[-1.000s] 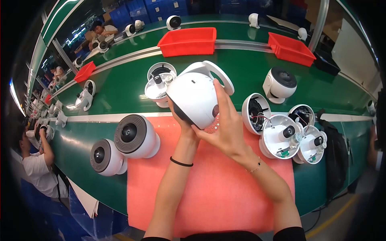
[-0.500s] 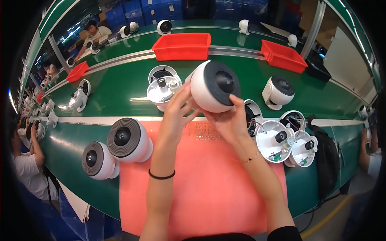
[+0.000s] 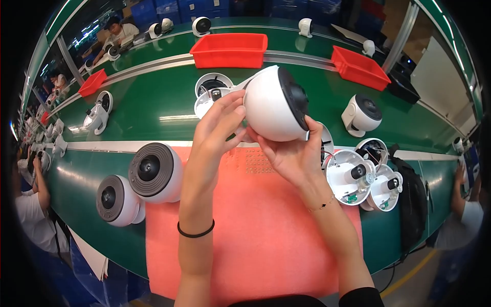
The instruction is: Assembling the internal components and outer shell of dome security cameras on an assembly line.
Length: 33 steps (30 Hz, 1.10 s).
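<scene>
A white ball-shaped camera (image 3: pixel 271 105) with a dark front is lifted above the pink mat (image 3: pixel 255 230), turned so its lens points right. My right hand (image 3: pixel 296 158) cups it from below, thumb at the edge of the dark front. My left hand (image 3: pixel 220 120) grips its left rear side, where the stand is partly hidden by my fingers. Behind my left hand sits an opened camera (image 3: pixel 214 84), its inner parts exposed. To the left stand two assembled cameras with ridged grey fronts, a larger one (image 3: pixel 155 171) and a smaller one (image 3: pixel 118 199).
Opened white camera shells (image 3: pixel 350 179) with wires crowd the mat's right edge, beside a black bag (image 3: pixel 413 204). Small screws (image 3: pixel 260 161) lie in rows on the mat. An assembled camera (image 3: pixel 362 115) and red bins (image 3: pixel 230 51) are further back. Co-workers sit left and right.
The held camera has been turned, so its lens faces right instead of towards me and more of its white side shows. My left hand has shifted slightly left along its rear.
</scene>
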Motion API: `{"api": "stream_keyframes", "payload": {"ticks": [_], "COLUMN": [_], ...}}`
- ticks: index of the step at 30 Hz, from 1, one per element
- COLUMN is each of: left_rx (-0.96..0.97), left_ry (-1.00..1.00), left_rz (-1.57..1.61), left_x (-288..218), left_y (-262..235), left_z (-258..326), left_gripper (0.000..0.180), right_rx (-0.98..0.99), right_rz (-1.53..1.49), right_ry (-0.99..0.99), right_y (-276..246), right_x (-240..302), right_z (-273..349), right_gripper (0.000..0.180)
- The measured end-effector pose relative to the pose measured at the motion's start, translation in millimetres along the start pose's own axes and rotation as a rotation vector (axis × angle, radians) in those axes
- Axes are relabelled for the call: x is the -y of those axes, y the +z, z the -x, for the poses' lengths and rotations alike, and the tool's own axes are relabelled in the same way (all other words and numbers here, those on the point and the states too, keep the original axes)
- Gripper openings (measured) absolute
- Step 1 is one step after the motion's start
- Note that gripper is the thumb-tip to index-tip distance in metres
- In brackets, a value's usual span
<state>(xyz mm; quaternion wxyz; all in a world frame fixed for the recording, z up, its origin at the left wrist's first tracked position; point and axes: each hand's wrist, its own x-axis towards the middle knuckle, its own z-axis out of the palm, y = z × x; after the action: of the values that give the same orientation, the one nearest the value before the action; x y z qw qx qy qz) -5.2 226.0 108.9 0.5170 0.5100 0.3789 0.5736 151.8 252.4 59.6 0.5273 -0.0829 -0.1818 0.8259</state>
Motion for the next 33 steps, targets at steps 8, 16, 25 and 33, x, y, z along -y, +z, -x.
{"api": "stream_keyframes", "payload": {"ticks": [8, 16, 25, 33], "left_rx": [0.049, -0.224, -1.015, -0.816], "left_ry": [0.177, 0.223, 0.101, -0.131], "left_rz": [0.254, 0.523, 0.366, 0.339], "left_x": [-14, -101, -67, -29], "left_y": [-44, -168, -359, -355], "left_z": [48, 144, 216, 205], "left_gripper": [0.072, 0.044, 0.064, 0.071], "right_rx": [-0.023, -0.064, -0.478, -0.534], "right_rz": [0.774, 1.123, 0.599, 0.829], "right_ry": [-0.340, -0.515, -0.022, -0.209], "right_y": [52, 90, -27, 18], "right_x": [-78, -98, -75, -75], "right_z": [36, 32, -59, -26], "right_gripper": [0.062, 0.063, 0.070, 0.057]}}
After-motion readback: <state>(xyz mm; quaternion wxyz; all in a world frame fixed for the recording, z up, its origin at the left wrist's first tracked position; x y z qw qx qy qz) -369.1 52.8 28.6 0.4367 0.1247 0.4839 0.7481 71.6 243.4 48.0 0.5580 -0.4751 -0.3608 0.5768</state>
